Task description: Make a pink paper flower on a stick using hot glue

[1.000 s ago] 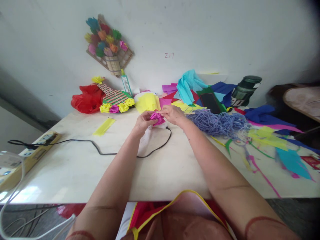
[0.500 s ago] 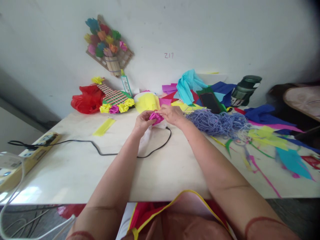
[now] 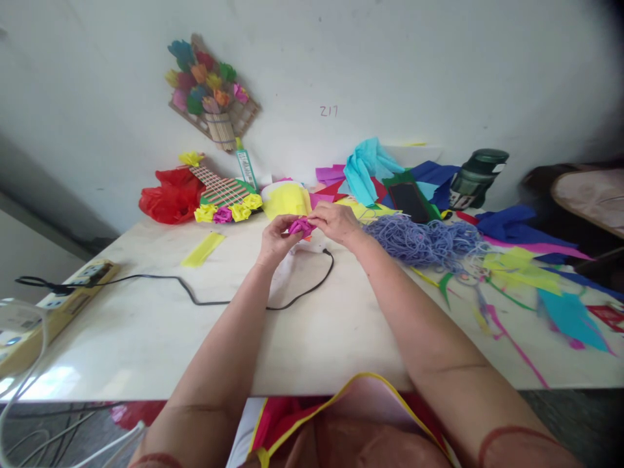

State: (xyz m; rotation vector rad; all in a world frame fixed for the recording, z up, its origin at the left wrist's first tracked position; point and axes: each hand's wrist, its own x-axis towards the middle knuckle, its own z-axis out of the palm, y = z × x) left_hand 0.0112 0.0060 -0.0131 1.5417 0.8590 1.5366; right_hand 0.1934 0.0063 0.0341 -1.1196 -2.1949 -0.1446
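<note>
Between both hands, above the middle of the table, is a magenta paper flower (image 3: 301, 227) with gathered folds. My left hand (image 3: 279, 239) pinches it from the left side. My right hand (image 3: 336, 224) is closed on its right edge, thumb and forefinger together. A white object with a black cord (image 3: 312, 286) lies below, partly covered by my hands. Just behind stands a rounded piece covered with yellow paper (image 3: 287, 198). Left of that leans a woven stick panel (image 3: 221, 185) edged with yellow and magenta paper flowers.
A yellow paper strip (image 3: 203, 249) and a power strip (image 3: 73, 299) lie on the left. To the right are a tangle of blue-purple yarn (image 3: 424, 239), a dark phone (image 3: 408, 200), a green bottle (image 3: 480, 177) and coloured paper scraps (image 3: 572, 318). A stick-vase flower piece (image 3: 219, 127) hangs on the wall.
The magenta flower has turned and tilted slightly between my fingers, with a bit of orange now showing beneath it. Both hands stay nearly in place.
</note>
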